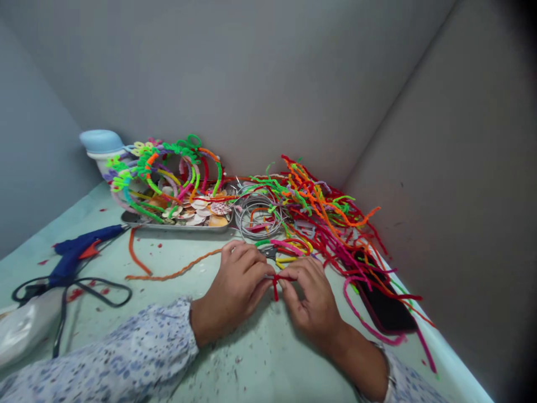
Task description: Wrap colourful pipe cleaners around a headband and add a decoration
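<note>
A short red pipe cleaner (276,288) hangs between my two hands, one end pointing down. My right hand (314,296) pinches it between thumb and fingertips. From the left, my left hand (237,282) closes thumb and fingers on a thin grey strand that looks like wire and meets the red piece; most of it is hidden by the fingers. Just behind the hands lie scissors (271,253) with dark blades, partly covered, among coloured pipe cleaner loops (293,246). An orange pipe cleaner (178,273) stretches along the table left of my left hand.
Behind stand a metal tray (201,228) of shells, pipe cleaner hoops (168,168), a white bottle (103,148) and coiled wire (258,215). Tangled pipe cleaners (327,212) partly cover a phone (390,308) at right. A blue glue gun (78,252) and its cord lie left.
</note>
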### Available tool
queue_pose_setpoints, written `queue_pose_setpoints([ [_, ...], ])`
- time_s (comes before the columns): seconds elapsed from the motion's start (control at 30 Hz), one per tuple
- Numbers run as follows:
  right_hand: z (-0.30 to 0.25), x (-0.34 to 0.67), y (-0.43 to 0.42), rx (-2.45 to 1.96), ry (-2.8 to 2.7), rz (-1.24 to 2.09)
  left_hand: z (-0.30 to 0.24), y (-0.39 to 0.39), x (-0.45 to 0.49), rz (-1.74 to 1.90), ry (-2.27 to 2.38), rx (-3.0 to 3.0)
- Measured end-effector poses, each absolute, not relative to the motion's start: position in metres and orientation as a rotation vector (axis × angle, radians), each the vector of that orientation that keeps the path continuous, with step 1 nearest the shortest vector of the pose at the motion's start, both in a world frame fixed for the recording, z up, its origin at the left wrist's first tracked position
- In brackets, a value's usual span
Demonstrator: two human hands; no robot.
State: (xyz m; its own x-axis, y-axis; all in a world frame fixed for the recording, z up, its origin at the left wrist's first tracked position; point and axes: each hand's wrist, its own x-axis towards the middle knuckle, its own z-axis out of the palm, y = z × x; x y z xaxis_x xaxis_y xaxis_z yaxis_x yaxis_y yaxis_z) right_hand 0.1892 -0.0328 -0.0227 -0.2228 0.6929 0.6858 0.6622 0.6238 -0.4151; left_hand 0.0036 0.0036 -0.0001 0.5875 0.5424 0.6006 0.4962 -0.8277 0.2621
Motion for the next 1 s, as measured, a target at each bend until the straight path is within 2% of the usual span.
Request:
queue_pose_setpoints([
  [1.0, -0.0196, 0.1870, -0.0344, -1.060, -1.971, -0.014, 0.0062, -0.0042, 0.0091, 1.082, 0.918, 2.369],
])
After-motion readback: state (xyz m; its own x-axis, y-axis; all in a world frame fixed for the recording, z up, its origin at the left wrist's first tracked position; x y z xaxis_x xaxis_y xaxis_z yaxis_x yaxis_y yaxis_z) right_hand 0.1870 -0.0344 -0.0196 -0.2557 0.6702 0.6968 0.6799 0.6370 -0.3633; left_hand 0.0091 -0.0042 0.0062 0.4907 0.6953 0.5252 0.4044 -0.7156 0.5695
